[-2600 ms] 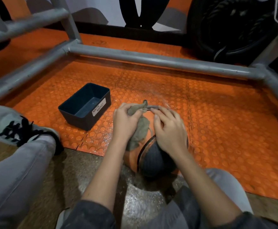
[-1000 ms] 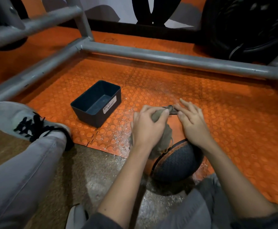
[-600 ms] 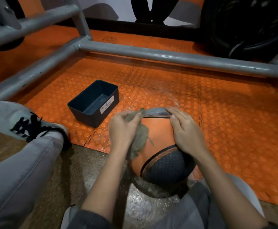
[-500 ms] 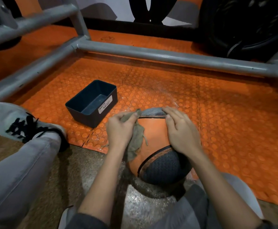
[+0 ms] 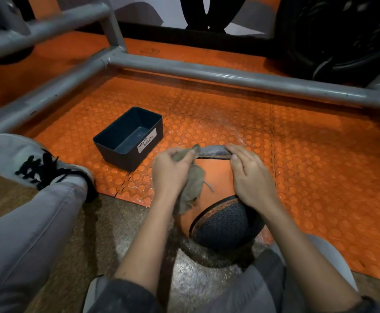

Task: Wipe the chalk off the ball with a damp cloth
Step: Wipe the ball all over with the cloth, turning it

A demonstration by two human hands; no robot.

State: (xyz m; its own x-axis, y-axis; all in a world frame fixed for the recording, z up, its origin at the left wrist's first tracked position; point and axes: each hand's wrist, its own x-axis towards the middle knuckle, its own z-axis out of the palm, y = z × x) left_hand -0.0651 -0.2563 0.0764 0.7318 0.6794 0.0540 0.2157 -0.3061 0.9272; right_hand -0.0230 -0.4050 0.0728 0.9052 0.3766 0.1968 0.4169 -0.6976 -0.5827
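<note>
The left hand (image 5: 170,170) is closed round a bunched, drab cloth (image 5: 193,186), pinching its top end against the far upper side of the ball (image 5: 217,177) while the rest hangs limp down the orange panel. The right hand (image 5: 251,177) lies spread on the ball's upper right with fingers laid nearly flat, gripping nothing and steadying it from above. The two hands are apart, one on each side of the top.

The ball sits low between the person's legs, on the floor where the speckled ground meets the orange studded mat (image 5: 320,177). It looks like a pebbled, part orange and part dark grey ball. I judge it light, firm and springy, and above all free to roll, so it needs a flat palm pressing down while the other hand rubs. The grainy skin should give good grip when dry but may turn slick where it is wetted. The cloth is soft and floppy, so it is best wadded into the palm rather than held by a corner, or it will drag instead of scrub.

Beyond the left hand stands a dark bin (image 5: 117,158) labelled "waste basket". A grey pipe frame (image 5: 207,73) crosses behind, with a pale shoe (image 5: 22,159) at the left.
</note>
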